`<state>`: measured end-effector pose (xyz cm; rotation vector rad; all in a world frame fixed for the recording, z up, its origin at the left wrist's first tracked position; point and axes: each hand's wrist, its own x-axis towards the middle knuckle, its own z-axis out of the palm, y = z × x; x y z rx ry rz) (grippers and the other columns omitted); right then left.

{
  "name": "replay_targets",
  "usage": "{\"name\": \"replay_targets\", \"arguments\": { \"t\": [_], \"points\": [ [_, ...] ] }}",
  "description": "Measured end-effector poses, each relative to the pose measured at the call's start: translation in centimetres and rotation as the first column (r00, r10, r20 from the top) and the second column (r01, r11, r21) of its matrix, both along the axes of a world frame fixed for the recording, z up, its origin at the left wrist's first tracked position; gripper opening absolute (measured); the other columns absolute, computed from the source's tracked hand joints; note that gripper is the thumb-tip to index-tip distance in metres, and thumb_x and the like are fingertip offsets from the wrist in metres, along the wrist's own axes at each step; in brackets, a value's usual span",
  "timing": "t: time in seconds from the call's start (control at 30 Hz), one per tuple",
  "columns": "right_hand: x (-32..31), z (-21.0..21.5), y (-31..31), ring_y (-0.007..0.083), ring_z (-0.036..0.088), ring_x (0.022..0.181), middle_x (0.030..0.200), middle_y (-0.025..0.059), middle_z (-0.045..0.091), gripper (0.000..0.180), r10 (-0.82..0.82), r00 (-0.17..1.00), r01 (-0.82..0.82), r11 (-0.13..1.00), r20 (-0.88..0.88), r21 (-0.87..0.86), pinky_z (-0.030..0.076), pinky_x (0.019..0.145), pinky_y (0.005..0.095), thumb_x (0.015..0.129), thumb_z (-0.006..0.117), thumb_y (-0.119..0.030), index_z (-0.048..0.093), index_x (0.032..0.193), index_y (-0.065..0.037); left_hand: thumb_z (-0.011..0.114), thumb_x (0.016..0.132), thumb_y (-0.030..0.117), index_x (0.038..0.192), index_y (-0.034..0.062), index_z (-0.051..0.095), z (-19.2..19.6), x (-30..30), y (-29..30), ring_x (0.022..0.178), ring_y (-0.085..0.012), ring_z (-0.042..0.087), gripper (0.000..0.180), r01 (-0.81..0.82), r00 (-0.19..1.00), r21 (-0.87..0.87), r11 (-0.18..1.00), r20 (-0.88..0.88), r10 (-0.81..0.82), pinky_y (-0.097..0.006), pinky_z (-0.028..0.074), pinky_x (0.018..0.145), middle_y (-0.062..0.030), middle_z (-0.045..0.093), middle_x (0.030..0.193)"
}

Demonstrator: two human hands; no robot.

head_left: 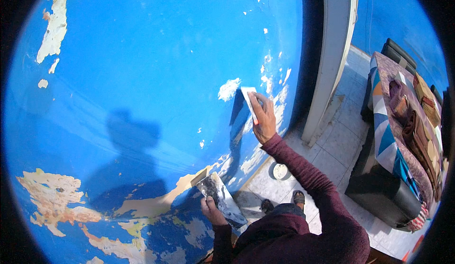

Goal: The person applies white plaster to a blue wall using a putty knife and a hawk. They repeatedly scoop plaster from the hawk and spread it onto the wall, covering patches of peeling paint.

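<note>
My right hand point(264, 119) is raised against a blue wall point(156, 41), its fingers closed around a flat white scraper point(247, 99). The scraper's edge is close to a fresh white filler patch point(229, 89); whether it touches the wall, I cannot tell. Lower down, my left hand point(212, 211) grips a rectangular plastering trowel point(219, 191) smeared with white and dark grey. The trowel is tilted beside the wall. Between and beyond the hands, bare and whitish peeled areas point(251, 162) run along the wall's right side.
Larger flaked patches point(59, 193) mark the lower left wall. A white door frame point(332, 60) stands to the right. On the tiled floor point(327, 140) sits a round white container point(280, 171) near my feet. A black sofa point(379, 188) with patterned cloths point(383, 121) fills the right.
</note>
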<state>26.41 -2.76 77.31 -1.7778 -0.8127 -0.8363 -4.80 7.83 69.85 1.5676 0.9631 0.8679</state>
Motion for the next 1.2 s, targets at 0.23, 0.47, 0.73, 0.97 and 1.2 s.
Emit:
{"name": "replay_targets", "arguments": {
  "t": [0.23, 0.47, 0.73, 0.97, 1.2],
  "points": [
    [-3.1, 3.5, 4.9, 0.0383, 0.048, 0.118, 0.132, 0.0196, 0.049, 0.069, -0.100, 0.988, 0.121, 0.976, -0.121, 0.180, 0.040, 0.100, 0.0452, 0.078, 0.052, 0.009, 0.045, 0.144, -0.009, 0.051, 0.093, 0.030, 0.088, -0.0026, 0.055, -0.6, 0.0, 0.0, 0.071, -0.0133, 0.043, 0.033, -0.006, 1.000, -0.016, 1.000, -0.028, 0.006, -0.033, 0.037, 0.065, -0.0012, 0.051, 0.075],
    [-6.3, 1.6, 3.7, 0.0368, 0.050, 0.118, 0.134, 0.0175, 0.050, 0.082, 0.081, 0.997, -0.082, 0.996, -0.004, -0.026, 0.041, 0.097, 0.0458, 0.072, 0.058, 0.008, 0.039, 0.148, -0.014, 0.050, 0.096, 0.028, 0.087, 0.0004, 0.054, -1.9, -0.4, 0.5, 0.071, -0.0118, 0.044, 0.029, 0.050, 0.997, 0.015, 0.999, -0.056, -0.049, -0.030, 0.039, 0.066, 0.0008, 0.050, 0.077],
    [-4.2, 2.4, 2.8, 0.0355, 0.050, 0.117, 0.133, 0.0154, 0.051, 0.073, 0.030, 0.999, -0.030, 1.000, -0.011, -0.004, 0.040, 0.097, 0.0452, 0.076, 0.060, 0.003, 0.043, 0.146, -0.012, 0.049, 0.096, 0.026, 0.085, 0.0022, 0.054, -0.6, 0.1, -0.2, 0.074, -0.0122, 0.045, 0.026, 0.053, 0.999, -0.012, 0.999, -0.013, -0.053, -0.030, 0.039, 0.068, -0.0001, 0.050, 0.078],
    [-5.8, -5.7, -3.9, 0.0238, 0.065, 0.090, 0.106, 0.0108, 0.066, 0.044, 0.747, 0.180, -0.132, 0.663, -0.640, 0.737, 0.052, 0.074, 0.0394, 0.086, 0.055, -0.003, 0.053, 0.130, -0.004, 0.048, 0.099, 0.022, 0.088, -0.0009, 0.054, -2.5, 0.3, -0.2, 0.073, -0.0147, 0.043, 0.026, 0.083, 0.985, -0.088, 0.993, 0.159, -0.068, -0.032, 0.040, 0.069, -0.0023, 0.050, 0.077],
    [-9.6, -10.6, -14.3, 0.0219, 0.066, 0.092, 0.110, 0.0065, 0.066, 0.036, 0.891, -0.039, 0.255, 0.446, -0.452, 0.858, 0.051, 0.068, 0.0405, 0.094, 0.052, -0.028, 0.054, 0.124, -0.008, 0.046, 0.101, 0.021, 0.092, -0.0017, 0.054, -1.7, 3.0, -2.9, 0.077, -0.0163, 0.044, 0.026, 0.107, 0.984, -0.054, 0.993, 0.150, -0.098, -0.032, 0.040, 0.072, -0.0051, 0.050, 0.080]
  ]
}}
